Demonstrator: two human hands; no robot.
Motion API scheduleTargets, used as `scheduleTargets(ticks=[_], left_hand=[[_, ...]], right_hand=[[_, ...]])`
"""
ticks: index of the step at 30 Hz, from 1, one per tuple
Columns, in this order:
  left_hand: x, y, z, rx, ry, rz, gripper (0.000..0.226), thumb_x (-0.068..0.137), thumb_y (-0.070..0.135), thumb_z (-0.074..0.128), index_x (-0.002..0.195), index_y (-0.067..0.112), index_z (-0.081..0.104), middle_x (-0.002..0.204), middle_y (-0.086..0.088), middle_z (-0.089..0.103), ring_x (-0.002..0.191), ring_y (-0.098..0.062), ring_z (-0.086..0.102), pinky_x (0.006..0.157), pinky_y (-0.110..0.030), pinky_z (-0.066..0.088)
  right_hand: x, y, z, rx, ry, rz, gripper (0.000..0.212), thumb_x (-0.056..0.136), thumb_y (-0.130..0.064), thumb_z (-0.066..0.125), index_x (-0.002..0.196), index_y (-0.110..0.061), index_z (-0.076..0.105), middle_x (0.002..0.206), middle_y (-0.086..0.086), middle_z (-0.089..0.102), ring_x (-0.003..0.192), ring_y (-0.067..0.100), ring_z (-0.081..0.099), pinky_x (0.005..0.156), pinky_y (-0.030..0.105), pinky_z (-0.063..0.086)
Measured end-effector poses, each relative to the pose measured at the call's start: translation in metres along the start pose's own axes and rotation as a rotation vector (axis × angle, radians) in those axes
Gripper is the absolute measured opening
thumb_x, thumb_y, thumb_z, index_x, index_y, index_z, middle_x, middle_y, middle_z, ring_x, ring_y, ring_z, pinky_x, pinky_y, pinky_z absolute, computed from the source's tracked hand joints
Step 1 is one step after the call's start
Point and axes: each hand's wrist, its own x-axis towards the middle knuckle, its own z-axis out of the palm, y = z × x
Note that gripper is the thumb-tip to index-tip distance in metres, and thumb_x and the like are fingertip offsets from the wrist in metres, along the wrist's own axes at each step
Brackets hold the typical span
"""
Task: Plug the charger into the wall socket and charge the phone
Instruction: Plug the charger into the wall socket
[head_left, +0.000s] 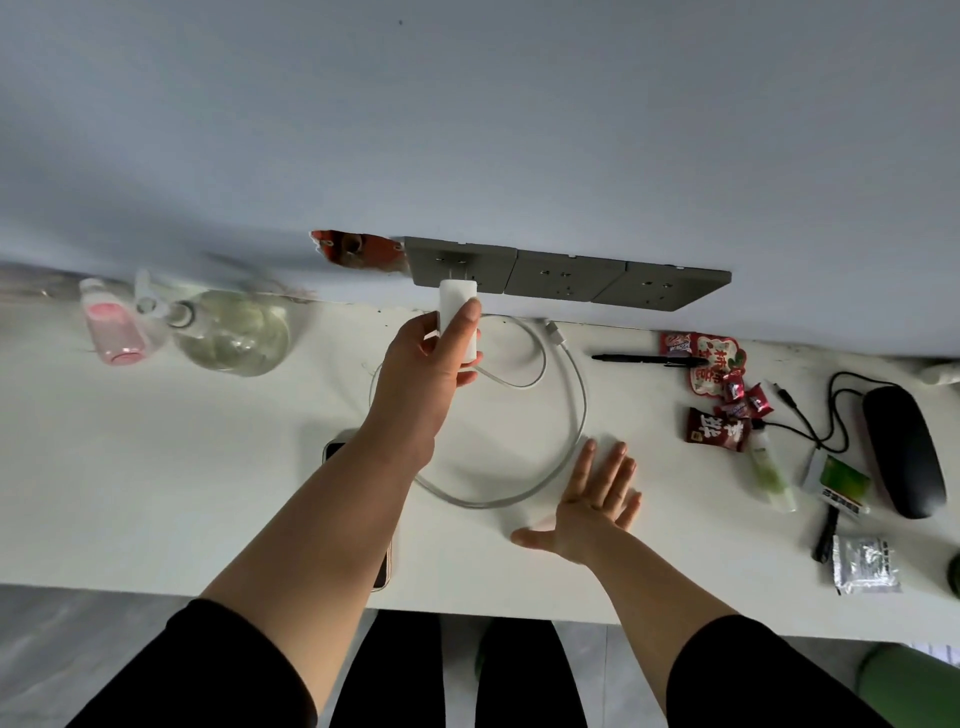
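At the far left of your white desk (156, 467) stand a small bottle (111, 327) of pink liquid and a round glass flask (234, 332) holding clear liquid. The desk runs along a pale blue wall (467, 130) carrying a row of grey sockets (566, 273). Your left hand (423, 374) pinches the white charger (457, 306) between thumb and fingers, its top right at the leftmost socket plate; whether the prongs are in, you cannot tell. Its white cable (571, 415) loops across the desk. The phone (384, 566) lies mostly hidden under your left forearm. Your right hand (592, 504) rests open and empty, fingers spread, just beside the cable loop.
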Motion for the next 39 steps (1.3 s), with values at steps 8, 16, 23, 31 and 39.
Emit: scheduleTargets(ticks=[8,16,23,31,39], left_hand=[[0.001,0.002,-0.01,-0.006,0.005,0.024,0.027,0.077,0.054,0.065,0.078,0.027,0.069,0.09,-0.003,0.073,0.071,-0.007,0.069,0.063,-0.017,0.055],[0.001,0.006,-0.012,0.024,0.014,0.021,0.033,0.075,0.055,0.067,0.079,0.023,0.068,0.097,-0.011,0.074,0.066,-0.004,0.068,0.061,-0.015,0.055],[-0.001,0.007,-0.009,0.024,0.012,0.016,0.033,0.074,0.055,0.067,0.079,0.022,0.069,0.097,-0.01,0.074,0.068,-0.006,0.069,0.062,-0.015,0.054],[0.004,0.01,-0.007,-0.107,-0.033,-0.072,0.029,0.076,0.048,0.071,0.078,0.019,0.07,0.089,-0.003,0.074,0.072,-0.012,0.067,0.071,-0.022,0.056],[0.007,0.012,-0.017,-0.258,-0.192,-0.157,0.016,0.088,0.029,0.065,0.083,0.015,0.071,0.096,-0.006,0.072,0.085,-0.017,0.07,0.086,-0.03,0.058]], right_hand=[[0.001,0.0,0.001,-0.01,0.004,0.001,0.156,0.047,-0.08,0.068,0.114,-0.019,-0.059,0.11,0.015,-0.071,0.115,0.033,-0.055,0.112,0.057,-0.013],[-0.002,-0.002,-0.001,-0.001,0.001,-0.006,0.154,0.048,-0.08,0.067,0.118,-0.018,-0.056,0.118,0.016,-0.065,0.128,0.038,-0.046,0.113,0.056,-0.012],[0.0,-0.001,0.001,-0.005,0.008,-0.007,0.155,0.047,-0.081,0.067,0.116,-0.019,-0.057,0.113,0.016,-0.069,0.123,0.035,-0.05,0.112,0.056,-0.013],[0.003,0.0,0.003,-0.014,0.014,0.001,0.156,0.045,-0.082,0.067,0.112,-0.02,-0.06,0.108,0.014,-0.072,0.117,0.032,-0.053,0.112,0.056,-0.013],[0.001,0.0,0.002,-0.014,0.011,-0.003,0.155,0.046,-0.081,0.067,0.111,-0.02,-0.06,0.105,0.014,-0.073,0.115,0.032,-0.054,0.112,0.055,-0.014]])
